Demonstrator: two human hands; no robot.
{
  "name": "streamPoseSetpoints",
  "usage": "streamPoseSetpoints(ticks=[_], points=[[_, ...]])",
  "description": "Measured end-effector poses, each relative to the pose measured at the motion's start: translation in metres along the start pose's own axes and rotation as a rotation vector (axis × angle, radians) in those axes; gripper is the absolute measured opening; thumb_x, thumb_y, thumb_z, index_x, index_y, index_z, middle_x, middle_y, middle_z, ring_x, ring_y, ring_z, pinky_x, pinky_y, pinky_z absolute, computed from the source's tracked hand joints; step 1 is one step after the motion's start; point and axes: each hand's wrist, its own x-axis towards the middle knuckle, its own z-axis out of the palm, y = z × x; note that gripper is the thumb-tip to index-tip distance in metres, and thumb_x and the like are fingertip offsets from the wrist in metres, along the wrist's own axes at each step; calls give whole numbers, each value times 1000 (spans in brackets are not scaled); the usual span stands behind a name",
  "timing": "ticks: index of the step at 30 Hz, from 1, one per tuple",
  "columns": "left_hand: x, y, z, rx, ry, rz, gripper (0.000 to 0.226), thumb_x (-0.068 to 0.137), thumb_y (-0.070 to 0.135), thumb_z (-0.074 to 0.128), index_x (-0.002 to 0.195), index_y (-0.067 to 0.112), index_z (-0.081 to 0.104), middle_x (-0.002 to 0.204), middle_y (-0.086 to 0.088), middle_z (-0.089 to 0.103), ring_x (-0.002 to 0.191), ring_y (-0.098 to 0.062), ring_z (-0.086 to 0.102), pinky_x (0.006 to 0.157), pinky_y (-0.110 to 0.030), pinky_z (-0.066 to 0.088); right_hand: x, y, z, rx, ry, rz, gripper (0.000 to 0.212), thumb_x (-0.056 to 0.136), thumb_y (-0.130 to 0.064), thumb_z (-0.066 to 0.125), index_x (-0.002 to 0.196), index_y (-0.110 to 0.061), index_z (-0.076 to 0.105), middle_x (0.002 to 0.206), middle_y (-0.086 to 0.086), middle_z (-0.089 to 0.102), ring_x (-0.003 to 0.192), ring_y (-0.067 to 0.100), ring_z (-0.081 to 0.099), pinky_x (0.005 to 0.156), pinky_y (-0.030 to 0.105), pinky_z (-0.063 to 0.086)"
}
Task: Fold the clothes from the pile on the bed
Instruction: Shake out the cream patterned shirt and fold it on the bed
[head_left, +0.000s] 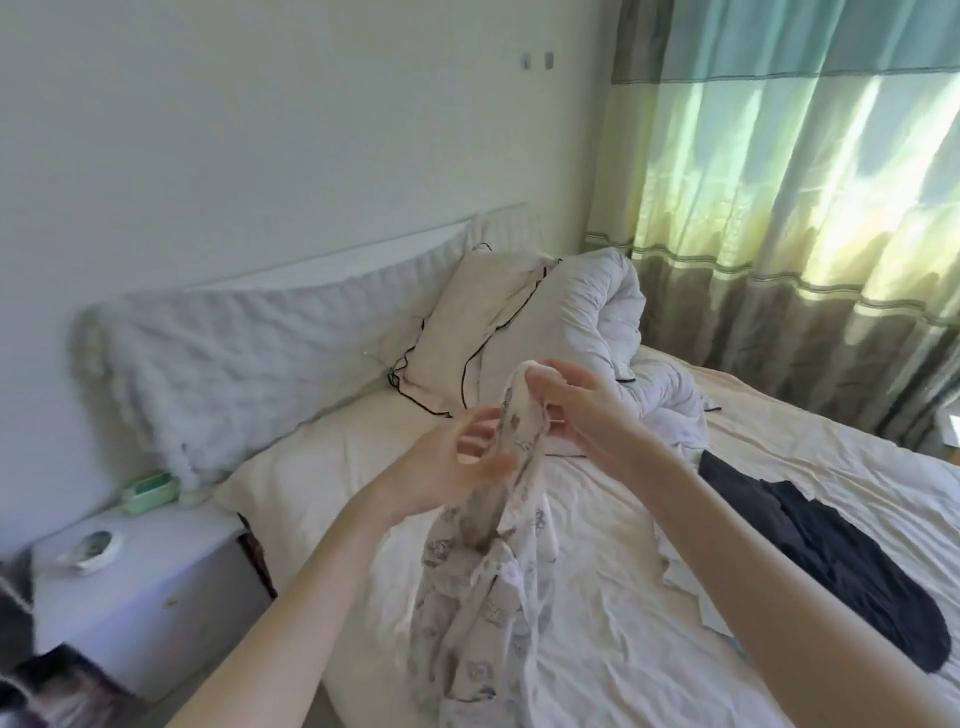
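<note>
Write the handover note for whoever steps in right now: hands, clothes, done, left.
Right hand: pinches the top edge of the patterned white garment, raised above the bed.
Left hand: fingers curled round the same garment just below, the rest hanging down bunched.
Dark garment: lies spread on the bed to the right, unfolded, with some white fabric beside it.
Done: no folded piece in view.
Left: shake out and fold the held garment, then the dark one.
</note>
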Motion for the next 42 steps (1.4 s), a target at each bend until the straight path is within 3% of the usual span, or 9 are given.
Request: streamPoseSetpoints(ticks=[5,16,20,25,31,34,37,39,42], points=[[-15,-26,-26,92,262,-25,15,87,29,65,100,23,62,94,7,65,79,-6,61,73,-17,47,23,-15,29,80,-108,-14,15,95,-16,55,83,-12,64,60,-6,60,51,5,56,50,18,47],[-5,-95,-19,140,328,-205,38,86,39,65,121,26,55,108,3,54,88,-14,58,76,-21,44,37,-33,29,345,-367,-39,59,100,-11,30,54,-21,67,54,-6,60,50,7,59,50,17,48],[12,-91,-18,190,421,-155,19,95,22,53,77,18,55,73,3,58,70,-20,57,58,-10,40,33,-29,14,362,-201,-6,35,99,-11,36,79,-9,64,65,3,64,60,14,63,56,24,53],[21,-71,-45,-642,469,-310,22,96,-1,37,87,8,55,73,-9,53,56,-12,56,50,-25,52,35,2,-16,278,195,128,14,95,-22,53,99,-9,58,91,10,67,80,19,65,69,35,55],[24,-25,-67,-568,138,-304,26,98,-1,31,108,5,55,96,-16,56,87,-26,54,68,-35,43,24,69,-16,-505,236,79,72,75,-48,71,135,-25,39,131,5,45,112,15,47,94,33,42],[25,-4,-63,-374,114,-284,21,98,5,35,90,12,54,82,-9,56,72,-20,55,62,-30,44,17,78,7,-849,128,-177,89,69,-68,61,145,-36,28,135,-2,34,123,15,31,102,36,28],[28,7,-59,-151,127,-223,21,97,13,38,83,17,52,81,-10,46,71,-20,44,59,-29,34,16,73,37,-938,129,-518,48,77,-44,72,115,-15,63,116,5,56,105,25,51,87,41,42],[29,7,-57,-34,150,-171,21,97,18,40,81,20,54,82,-9,47,75,-20,43,66,-32,33,19,70,52,-938,187,-589,21,80,-22,74,82,-6,61,84,3,55,74,20,50,64,32,40],[22,2,-62,52,193,-92,15,94,20,46,84,18,57,80,-3,51,74,-16,45,69,-28,34,24,72,50,-940,222,-457,19,91,-14,59,74,-10,51,68,-1,47,60,23,43,57,31,31]])
